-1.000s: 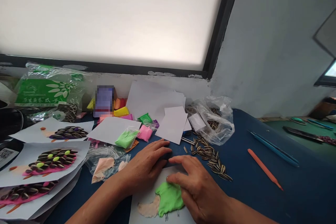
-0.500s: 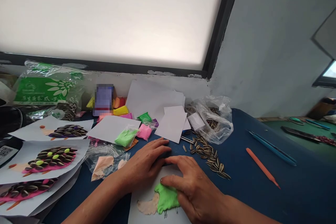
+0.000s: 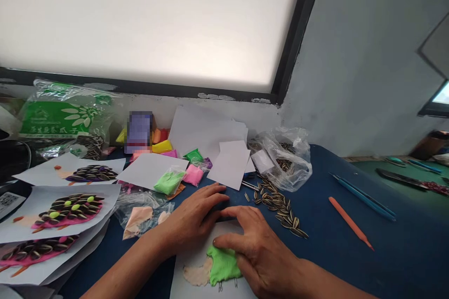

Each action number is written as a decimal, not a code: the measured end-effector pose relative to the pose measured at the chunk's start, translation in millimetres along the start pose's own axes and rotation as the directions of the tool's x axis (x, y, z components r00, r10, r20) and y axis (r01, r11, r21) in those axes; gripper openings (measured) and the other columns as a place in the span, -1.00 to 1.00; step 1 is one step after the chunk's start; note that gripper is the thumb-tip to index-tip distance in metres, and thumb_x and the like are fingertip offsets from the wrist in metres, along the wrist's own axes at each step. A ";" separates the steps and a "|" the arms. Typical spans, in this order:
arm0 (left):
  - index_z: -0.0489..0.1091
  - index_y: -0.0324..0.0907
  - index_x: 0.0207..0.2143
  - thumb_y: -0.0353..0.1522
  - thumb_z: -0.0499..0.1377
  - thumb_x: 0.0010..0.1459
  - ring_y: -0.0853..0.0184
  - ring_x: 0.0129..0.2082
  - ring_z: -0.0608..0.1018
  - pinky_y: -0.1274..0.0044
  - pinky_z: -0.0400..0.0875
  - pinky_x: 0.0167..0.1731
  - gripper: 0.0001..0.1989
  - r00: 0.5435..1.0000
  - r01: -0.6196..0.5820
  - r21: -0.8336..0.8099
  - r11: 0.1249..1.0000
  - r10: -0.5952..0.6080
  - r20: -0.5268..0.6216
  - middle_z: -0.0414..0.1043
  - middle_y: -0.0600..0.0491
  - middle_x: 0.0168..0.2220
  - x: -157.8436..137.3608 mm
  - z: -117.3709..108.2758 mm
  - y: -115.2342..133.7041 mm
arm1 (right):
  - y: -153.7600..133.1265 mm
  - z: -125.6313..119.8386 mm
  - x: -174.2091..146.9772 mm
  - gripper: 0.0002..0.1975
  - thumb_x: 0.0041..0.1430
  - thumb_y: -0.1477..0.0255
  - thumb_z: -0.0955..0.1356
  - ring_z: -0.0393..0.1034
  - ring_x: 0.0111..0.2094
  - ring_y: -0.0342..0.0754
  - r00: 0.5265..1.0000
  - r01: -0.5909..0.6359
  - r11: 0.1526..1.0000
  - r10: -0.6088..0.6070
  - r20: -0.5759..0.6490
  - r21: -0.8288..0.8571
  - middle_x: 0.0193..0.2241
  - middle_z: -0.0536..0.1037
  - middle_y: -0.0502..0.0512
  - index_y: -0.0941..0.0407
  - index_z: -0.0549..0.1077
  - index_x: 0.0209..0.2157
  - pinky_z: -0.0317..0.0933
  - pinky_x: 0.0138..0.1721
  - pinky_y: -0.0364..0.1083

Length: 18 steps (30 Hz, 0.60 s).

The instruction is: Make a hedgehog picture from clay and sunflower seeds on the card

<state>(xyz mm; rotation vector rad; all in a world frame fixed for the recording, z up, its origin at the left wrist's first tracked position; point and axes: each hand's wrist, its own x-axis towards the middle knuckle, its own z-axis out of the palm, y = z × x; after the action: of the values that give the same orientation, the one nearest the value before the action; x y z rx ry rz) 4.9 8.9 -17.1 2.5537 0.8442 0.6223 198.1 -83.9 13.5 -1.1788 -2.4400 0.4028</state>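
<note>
From where I stand, a dark blue tabletop point(image 3: 351, 271) spreads beneath everything, with a plain white paper sheet point(image 3: 192, 256) at its six o'clock side. Taking clock bearings from the work on that sheet, the bare left hand point(image 3: 199, 205) rests at eleven, fingers outstretched; the bare right hand point(image 3: 257, 245) arches at two, fingers parted and bent, one fingertip at the upper edge of a flat, bright green clay patch point(image 3: 223, 266) lying on the paper. A curved beige clay piece point(image 3: 197, 275) adjoins it at eight. A slim orange tool point(image 3: 350, 222) lies well apart at two, loose striped sunflower seeds point(image 3: 275, 202) at one.
</note>
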 end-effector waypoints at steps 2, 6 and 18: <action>0.38 -0.14 0.07 -0.39 0.05 0.29 0.11 0.26 0.27 0.21 0.24 0.21 -0.68 1.000 -0.005 0.020 1.000 0.005 -0.002 0.23 -0.09 0.25 -0.3 0.9 -0.2 | -0.2 0.1 -0.4 -0.54 0.01 0.65 0.27 0.13 0.16 0.11 1.000 0.013 1.000 -0.013 -0.018 -0.004 0.10 0.28 0.21 0.05 0.50 -0.06 0.03 0.16 0.13; 0.36 -0.14 0.09 -0.39 0.05 0.30 0.11 0.25 0.29 0.22 0.25 0.20 -0.67 0.999 -0.033 0.092 0.995 0.034 -0.013 0.24 -0.09 0.25 -1.0 2.3 0.3 | 1.5 2.1 -2.7 -0.51 -0.02 0.69 0.24 0.19 0.11 0.07 0.987 0.038 0.999 -0.041 -0.153 -0.019 0.09 0.32 0.24 0.11 0.49 -0.06 0.07 0.14 0.09; 0.41 -0.22 -0.05 -0.40 0.00 0.35 0.10 0.05 0.46 0.20 0.42 0.01 -0.77 0.987 -0.148 0.311 0.939 0.159 -0.008 0.43 -0.14 0.03 6.9 -9.1 7.1 | 9.2 -1.7 -4.9 -0.58 -0.01 0.73 0.24 0.28 0.02 0.08 0.984 -0.096 0.993 0.085 -0.159 -0.063 0.00 0.42 0.21 0.13 0.54 -0.17 0.12 0.10 0.10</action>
<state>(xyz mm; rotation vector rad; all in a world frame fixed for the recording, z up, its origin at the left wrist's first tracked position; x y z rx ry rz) 8.5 9.9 -4.2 2.9236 0.8138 0.6216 207.9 -82.1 10.0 -1.3030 -2.2895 0.2425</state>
